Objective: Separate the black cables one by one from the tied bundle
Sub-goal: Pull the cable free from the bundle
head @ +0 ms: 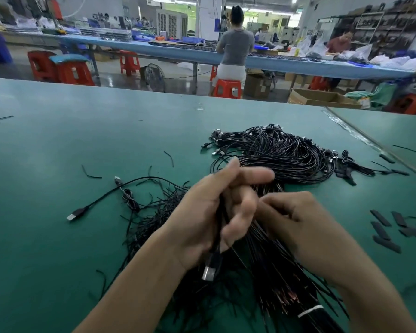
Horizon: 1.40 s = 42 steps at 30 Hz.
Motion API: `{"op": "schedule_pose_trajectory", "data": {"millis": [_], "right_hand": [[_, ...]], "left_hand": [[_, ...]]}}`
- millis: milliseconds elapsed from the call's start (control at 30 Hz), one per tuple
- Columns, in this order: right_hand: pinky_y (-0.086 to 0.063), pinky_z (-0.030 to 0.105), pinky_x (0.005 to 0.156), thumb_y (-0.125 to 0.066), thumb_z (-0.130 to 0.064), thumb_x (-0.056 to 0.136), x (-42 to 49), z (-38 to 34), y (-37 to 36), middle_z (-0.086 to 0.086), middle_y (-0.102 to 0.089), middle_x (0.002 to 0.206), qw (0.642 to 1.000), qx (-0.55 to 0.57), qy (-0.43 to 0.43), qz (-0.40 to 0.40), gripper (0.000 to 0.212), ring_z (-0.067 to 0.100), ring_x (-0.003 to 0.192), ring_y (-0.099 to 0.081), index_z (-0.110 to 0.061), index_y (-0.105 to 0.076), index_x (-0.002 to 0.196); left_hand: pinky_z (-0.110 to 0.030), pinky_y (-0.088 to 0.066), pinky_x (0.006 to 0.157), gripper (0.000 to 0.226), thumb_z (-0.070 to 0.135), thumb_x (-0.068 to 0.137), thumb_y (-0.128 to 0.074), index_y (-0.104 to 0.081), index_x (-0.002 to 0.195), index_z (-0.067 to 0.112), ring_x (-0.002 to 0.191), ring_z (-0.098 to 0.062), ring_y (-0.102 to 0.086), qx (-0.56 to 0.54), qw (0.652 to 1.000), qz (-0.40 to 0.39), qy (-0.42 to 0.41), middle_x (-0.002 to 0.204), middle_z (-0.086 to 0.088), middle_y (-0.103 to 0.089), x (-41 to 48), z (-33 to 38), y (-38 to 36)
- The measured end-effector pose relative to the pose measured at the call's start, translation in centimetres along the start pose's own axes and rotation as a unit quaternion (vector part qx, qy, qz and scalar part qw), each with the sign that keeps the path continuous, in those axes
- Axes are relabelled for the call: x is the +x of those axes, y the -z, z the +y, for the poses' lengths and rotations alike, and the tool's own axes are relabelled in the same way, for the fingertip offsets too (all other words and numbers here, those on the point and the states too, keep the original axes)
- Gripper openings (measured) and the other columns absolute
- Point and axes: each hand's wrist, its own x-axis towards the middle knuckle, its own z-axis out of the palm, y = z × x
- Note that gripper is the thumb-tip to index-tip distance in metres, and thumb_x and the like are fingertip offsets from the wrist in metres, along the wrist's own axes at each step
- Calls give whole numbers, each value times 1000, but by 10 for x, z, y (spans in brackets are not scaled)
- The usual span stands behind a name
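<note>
A thick bundle of black cables (pixel 286 152) lies on the green table (pixel 58 140), fanning out at the far end and tied with a white band (pixel 310 311) near me. My left hand (pixel 209 212) hovers over the bundle and grips one black cable (pixel 217 227); its USB plug (pixel 209 272) hangs below my palm. My right hand (pixel 296 217) sits on the bundle just to the right, fingers curled and pinching among the strands. A separated cable (pixel 101 200) lies loose to the left with its plug on the table.
Short black tie scraps (pixel 91 175) litter the table on the left. Flat black strips (pixel 384 230) lie at the right. A table seam (pixel 370 140) runs along the far right. People sit at a long blue bench (pixel 154 48) beyond.
</note>
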Motion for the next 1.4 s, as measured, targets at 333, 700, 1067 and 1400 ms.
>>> {"op": "schedule_pose_trajectory", "data": {"millis": [333,700,1067,1400], "right_hand": [[-45,19,60,-52,-52,89,-17,-21,5,-9,-66,70,985,-136,41,-93,36,0,59,-56,-23,-72,85],[-54,42,65,-77,-46,76,-4,-5,4,1,-72,72,989,40,79,115,16,25,67,-66,-32,-76,82],[-37,29,47,-58,-38,96,-3,0,-7,1,-51,55,986,-130,-49,-94,34,4,45,-38,-15,-61,72],[-48,31,63,-50,-51,90,-17,-20,5,-17,-61,72,970,-225,24,-91,24,9,68,-57,-32,-64,84]], "left_hand": [[-29,-57,90,41,31,107,-34,-69,110,9,101,-18,-73,296,931,202,-67,105,-9,-76,10,-16,25],[-12,-35,30,79,72,91,-27,-73,70,12,26,-2,-44,206,957,-85,187,47,-1,-62,-6,1,14],[-26,-60,64,44,32,93,-47,-78,96,1,75,-18,-75,-22,994,87,-69,90,-12,-76,6,-2,18],[-21,-56,74,35,24,107,-40,-72,100,10,87,-14,-74,427,893,139,-28,93,-6,-77,5,-18,24]]}}
